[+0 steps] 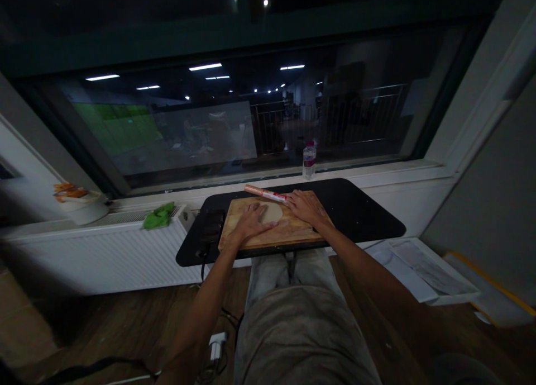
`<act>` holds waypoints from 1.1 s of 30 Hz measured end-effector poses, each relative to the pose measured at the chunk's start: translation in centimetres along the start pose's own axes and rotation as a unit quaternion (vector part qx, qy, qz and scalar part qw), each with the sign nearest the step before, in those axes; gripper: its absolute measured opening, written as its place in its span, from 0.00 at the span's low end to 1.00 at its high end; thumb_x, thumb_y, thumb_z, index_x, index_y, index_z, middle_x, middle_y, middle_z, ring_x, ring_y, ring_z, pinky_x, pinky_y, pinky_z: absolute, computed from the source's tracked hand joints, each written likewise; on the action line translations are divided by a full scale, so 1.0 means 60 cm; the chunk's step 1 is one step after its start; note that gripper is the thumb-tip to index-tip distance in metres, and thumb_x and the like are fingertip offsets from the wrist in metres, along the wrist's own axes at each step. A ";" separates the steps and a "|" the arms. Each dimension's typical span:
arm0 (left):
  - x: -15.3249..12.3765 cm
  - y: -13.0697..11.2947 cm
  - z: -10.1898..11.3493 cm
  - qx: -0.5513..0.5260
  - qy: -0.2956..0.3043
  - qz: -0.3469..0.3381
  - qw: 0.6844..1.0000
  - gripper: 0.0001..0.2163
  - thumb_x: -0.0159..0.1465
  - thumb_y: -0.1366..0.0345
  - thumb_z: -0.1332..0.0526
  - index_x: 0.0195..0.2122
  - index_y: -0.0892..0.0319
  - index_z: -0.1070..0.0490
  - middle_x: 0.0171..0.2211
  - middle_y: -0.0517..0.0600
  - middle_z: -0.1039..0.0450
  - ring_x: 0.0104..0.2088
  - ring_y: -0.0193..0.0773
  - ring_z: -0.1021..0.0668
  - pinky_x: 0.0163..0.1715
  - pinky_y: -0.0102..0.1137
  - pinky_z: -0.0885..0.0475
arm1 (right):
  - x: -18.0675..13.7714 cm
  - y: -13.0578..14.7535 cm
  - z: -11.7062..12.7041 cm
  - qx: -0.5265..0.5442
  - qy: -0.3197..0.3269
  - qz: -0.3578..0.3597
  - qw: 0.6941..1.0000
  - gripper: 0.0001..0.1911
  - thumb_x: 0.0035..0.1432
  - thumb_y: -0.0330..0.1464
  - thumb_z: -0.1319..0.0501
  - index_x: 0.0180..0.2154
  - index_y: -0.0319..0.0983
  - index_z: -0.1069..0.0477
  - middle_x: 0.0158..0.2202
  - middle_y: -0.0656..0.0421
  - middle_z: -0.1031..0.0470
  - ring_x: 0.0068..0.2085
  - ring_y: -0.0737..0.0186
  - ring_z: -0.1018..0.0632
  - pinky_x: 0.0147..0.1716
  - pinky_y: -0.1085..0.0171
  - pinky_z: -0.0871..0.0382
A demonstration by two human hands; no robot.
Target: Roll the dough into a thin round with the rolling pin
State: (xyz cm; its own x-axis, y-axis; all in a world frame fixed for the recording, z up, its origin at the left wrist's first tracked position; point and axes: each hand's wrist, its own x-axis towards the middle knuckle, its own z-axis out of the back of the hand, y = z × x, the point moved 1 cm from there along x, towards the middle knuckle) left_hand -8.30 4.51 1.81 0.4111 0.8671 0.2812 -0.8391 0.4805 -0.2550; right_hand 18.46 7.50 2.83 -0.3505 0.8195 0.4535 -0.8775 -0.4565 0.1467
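A round, flat, pale piece of dough [273,213] lies on a wooden cutting board [268,238]. My left hand [251,224] rests at the dough's left side, thumb and fingers spread around its edge. On the right, my right hand [302,207] lies on the board with its fingers stretched forward. Its fingertips are close to the end of a wooden rolling pin [258,191] with a red and white wrapper, which lies across the board's far edge. Whether those fingertips touch the pin is too dim to tell.
The board sits on a black tabletop [360,214] below a wide window. A water bottle [309,160] stands on the sill. Left are dark blocks with a cable [211,226], a green cloth [159,215] on the radiator [125,262], and a white bowl [86,207]. A white box [422,270] is right.
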 end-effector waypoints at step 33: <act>0.095 0.037 0.051 0.076 0.036 0.043 0.996 0.13 0.72 0.64 0.36 0.56 0.52 0.19 0.68 0.57 0.22 0.77 0.56 0.33 0.75 0.52 0.38 | 0.069 0.018 0.025 0.030 0.090 0.002 0.996 0.20 0.73 0.32 0.38 0.62 0.44 0.19 0.60 0.53 0.17 0.54 0.52 0.17 0.53 0.60 0.26</act>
State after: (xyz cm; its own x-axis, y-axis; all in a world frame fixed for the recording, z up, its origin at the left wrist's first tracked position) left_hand -8.89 10.09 5.69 0.3550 0.9142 0.1958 -0.9144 0.3831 -0.1310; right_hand 16.59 9.86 6.19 -0.4114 0.8638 0.2910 -0.8569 -0.4753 0.1996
